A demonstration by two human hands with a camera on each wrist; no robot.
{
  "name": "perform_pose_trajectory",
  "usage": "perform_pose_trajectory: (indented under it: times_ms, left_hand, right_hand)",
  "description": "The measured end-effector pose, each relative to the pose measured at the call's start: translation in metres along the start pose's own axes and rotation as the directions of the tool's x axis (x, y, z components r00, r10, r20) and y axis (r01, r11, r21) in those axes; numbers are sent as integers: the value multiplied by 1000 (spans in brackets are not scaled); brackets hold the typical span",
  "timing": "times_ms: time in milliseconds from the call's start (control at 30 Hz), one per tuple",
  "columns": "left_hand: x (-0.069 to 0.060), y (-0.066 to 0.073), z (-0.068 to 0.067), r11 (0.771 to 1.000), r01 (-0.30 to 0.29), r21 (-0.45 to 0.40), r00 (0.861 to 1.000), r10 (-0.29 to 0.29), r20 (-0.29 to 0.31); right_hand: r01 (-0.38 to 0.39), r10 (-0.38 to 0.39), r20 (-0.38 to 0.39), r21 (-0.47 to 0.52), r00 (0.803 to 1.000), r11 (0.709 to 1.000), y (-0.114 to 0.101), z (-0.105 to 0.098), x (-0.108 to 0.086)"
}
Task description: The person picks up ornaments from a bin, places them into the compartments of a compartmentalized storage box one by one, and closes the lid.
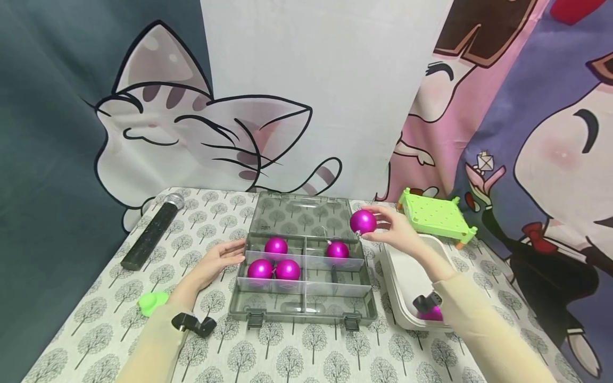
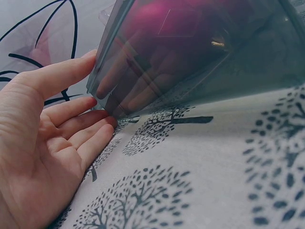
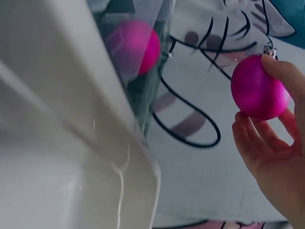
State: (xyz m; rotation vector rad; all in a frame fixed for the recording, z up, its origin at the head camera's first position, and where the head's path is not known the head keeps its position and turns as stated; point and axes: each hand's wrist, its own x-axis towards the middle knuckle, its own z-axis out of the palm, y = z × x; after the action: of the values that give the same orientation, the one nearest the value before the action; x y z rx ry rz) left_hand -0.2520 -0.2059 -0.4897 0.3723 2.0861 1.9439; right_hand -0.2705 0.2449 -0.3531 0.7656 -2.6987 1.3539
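In the head view, a magenta ball point(image 1: 433, 315) in the white tub point(image 1: 394, 287) was partly covered by the right sleeve point(image 1: 483, 330) and black wrist camera point(image 1: 423, 304), and whether others lay beside it could not be told. The right forearm point(image 1: 433, 263) hid part of the tub's right rim. The left sleeve point(image 1: 155, 340) overlapped a green toy point(image 1: 152, 302); both sleeves ran off the bottom edge. A mark on the smoky lid point(image 1: 301, 213) was too small to read. In the left wrist view, magenta shapes point(image 2: 162, 19) blurred behind the box wall point(image 2: 238, 71), and the left edge cut the left hand point(image 2: 52, 143). In the right wrist view, the right edge cropped the right hand point(image 3: 279, 164).
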Motion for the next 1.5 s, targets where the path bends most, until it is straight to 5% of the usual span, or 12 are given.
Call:
perform_pose_trajectory:
  times_ms: [267,567,1033,1500]
  left_hand:
    - [0,-1,-1,1000,-1,-7,1000,1,3]
    - [2,-2,-3,1000,-6,-6,1000,6,2]
    - [3,-6,-3,1000,-6,-23,1000,6,4]
    - [1,-4,-4,1000,-7,-10,1000,7,6]
  right_hand:
    - [-39,37,55,24,998,999,-22,33,7]
    - [8,-3,202,-22,979,1000,-40,58,10]
    - [-32,102,308,-224,946,974,-44,80,8]
    - [4,91,347,-263,934,965,-39,91,6]
